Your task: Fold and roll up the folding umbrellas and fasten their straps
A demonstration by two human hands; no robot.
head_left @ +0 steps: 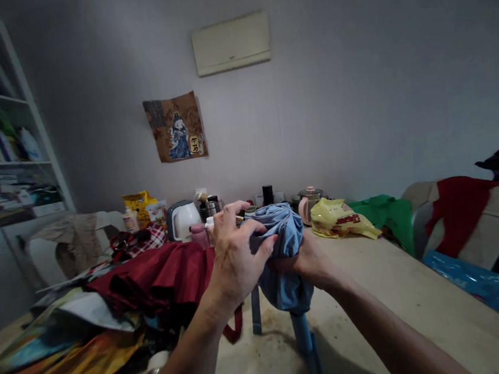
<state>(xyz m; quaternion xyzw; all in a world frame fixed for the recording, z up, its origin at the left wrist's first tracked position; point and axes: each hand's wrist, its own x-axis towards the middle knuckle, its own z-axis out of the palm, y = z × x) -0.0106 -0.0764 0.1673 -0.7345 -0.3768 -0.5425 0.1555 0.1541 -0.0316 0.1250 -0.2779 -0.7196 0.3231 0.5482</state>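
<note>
A blue umbrella (pixel 285 290) is bunched up above the table, its canopy gathered in folds and its blue handle (pixel 304 330) pointing down toward me. My right hand (pixel 308 261) wraps round the middle of the canopy from the right, and its fingers are partly hidden by the fabric. On the left side of the folds, my left hand (pixel 238 250) curls its fingers and thumb against the cloth. A blue strap (pixel 256 311) hangs below the canopy on the left.
A dark red umbrella (pixel 165 276) and a multicoloured cloth pile (pixel 70 348) cover the table's left side. Behind stand a white kettle (pixel 184 219), a pink bottle (pixel 200 235) and a yellow bag (pixel 342 218). Draped chairs (pixel 496 202) flank the table (pixel 376 292).
</note>
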